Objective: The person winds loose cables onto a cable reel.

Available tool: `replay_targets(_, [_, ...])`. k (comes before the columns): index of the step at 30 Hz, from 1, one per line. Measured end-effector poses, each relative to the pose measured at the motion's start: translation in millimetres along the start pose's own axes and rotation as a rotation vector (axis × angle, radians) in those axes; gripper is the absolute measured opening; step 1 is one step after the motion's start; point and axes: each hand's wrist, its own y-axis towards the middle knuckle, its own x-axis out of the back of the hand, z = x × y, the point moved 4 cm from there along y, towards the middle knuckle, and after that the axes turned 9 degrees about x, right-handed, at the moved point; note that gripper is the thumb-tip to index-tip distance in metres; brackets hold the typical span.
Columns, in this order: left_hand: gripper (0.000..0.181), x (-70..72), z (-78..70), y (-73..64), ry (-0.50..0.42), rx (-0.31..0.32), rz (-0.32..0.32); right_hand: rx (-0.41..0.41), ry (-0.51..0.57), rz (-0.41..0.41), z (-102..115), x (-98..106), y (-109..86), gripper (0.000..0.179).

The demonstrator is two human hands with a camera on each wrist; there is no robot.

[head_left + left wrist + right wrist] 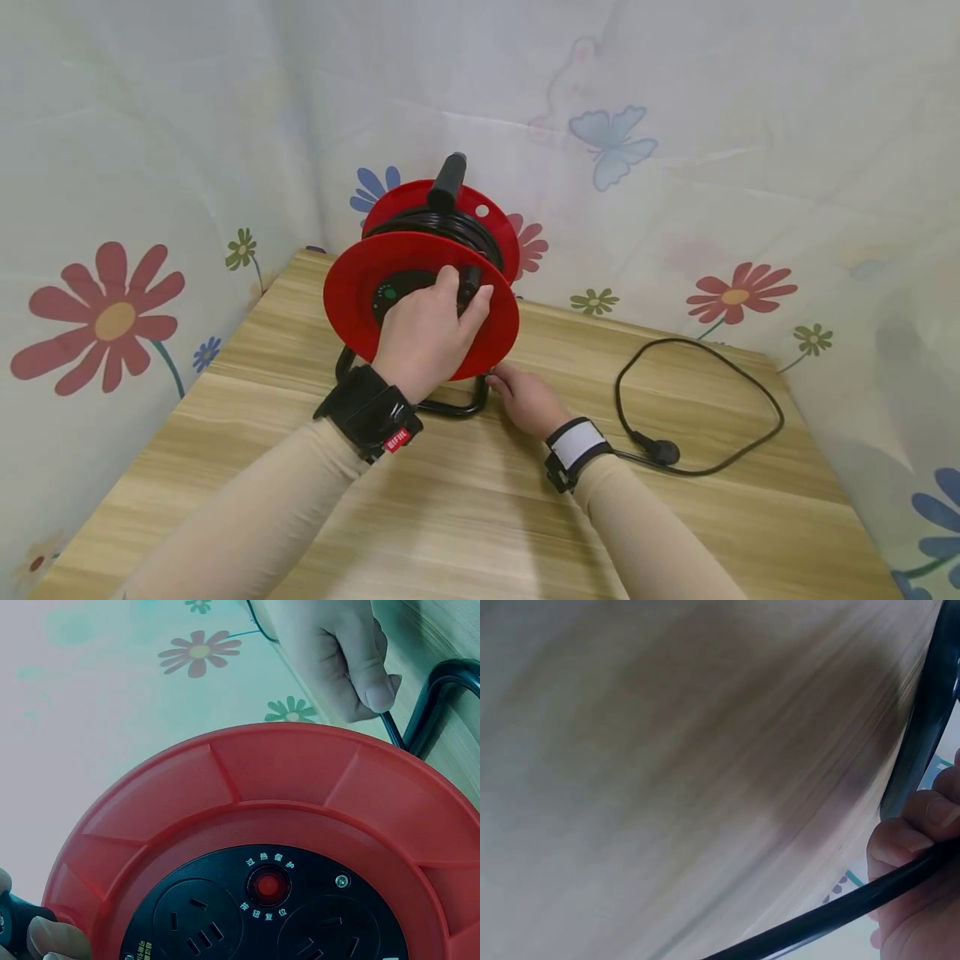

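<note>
A red cable reel [352,292] with black cord wound between its two discs stands on a black tube frame [453,410]. My left hand [427,333] grips the small black crank knob [470,282] on the front disc. In the left wrist view, sockets and a red button [268,886] show on the reel's black centre panel. Low beside the frame, my right hand [528,402] pinches the black cord [832,913] between thumb and fingers. From that hand the cord runs right under the wrist to a loose loop [772,408] ending in a plug [663,452].
The wooden table [465,517] bears the reel and the loose cord. Behind it and at both sides hangs a pale curtain [465,83] printed with flowers and a butterfly. A black carrying handle [447,182] juts up from the reel's top.
</note>
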Motion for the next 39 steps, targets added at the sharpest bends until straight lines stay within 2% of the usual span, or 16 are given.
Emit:
replay_targets(2, [0.035, -0.9, -0.9, -0.3, 0.002, -0.002, -0.007, 0.008, 0.028, -0.015, -1, 2, -5.3, 0.012])
replay_targets(4, [0.035, -1.8, -2.1, -0.5, -0.001, -0.006, -0.009, -0.008, 0.079, -0.023, -5, 5, -13.7, 0.017])
replay_targets(7, [0.035, -2.8, -3.5, -0.8, -0.007, -0.004, -0.001, -0.075, 0.190, -0.017, -16, 9, -32.7, 0.030])
replay_targets(10, [0.035, -2.6, -3.5, -1.3, -0.011, 0.007, 0.001, -0.161, 0.224, 0.001, -28, 17, -57.8, 0.041])
replay_targets(13, [0.035, -1.3, -2.5, -1.4, -0.011, 0.013, -0.001, -0.195, 0.138, 0.022, -40, 30, -84.2, 0.047])
replay_targets(17, [0.035, -0.4, 0.5, -0.8, -0.012, 0.016, -0.005, -0.216, -0.027, 0.025, -63, 61, -118.7, 0.054])
replay_targets(22, [0.035, -2.4, 1.3, -1.3, -0.021, 0.012, -0.002, -0.303, -0.146, -0.048, -112, 113, -168.7, 0.058])
replay_targets(25, [0.035, -3.3, 0.3, -1.4, -0.025, 0.013, 0.005, -0.335, -0.206, -0.118, -131, 146, -192.6, 0.055])
replay_targets(28, [0.035, -3.3, 1.0, -0.7, -0.029, 0.017, 0.009, -0.303, -0.256, -0.195, -138, 174, -201.5, 0.048])
replay_targets(31, [0.036, -3.5, 1.8, -0.2, -0.033, 0.023, 0.006, -0.269, -0.288, -0.258, -142, 191, -202.6, 0.041])
replay_targets(36, [0.035, -4.5, 2.9, -1.5, -0.026, 0.036, 0.017, -0.298, -0.263, -0.233, -150, 193, -202.2, 0.044])
replay_targets(39, [0.034, -3.9, 1.8, -1.6, -0.025, 0.023, 0.011, -0.283, -0.274, -0.230, -154, 190, -200.9, 0.043])
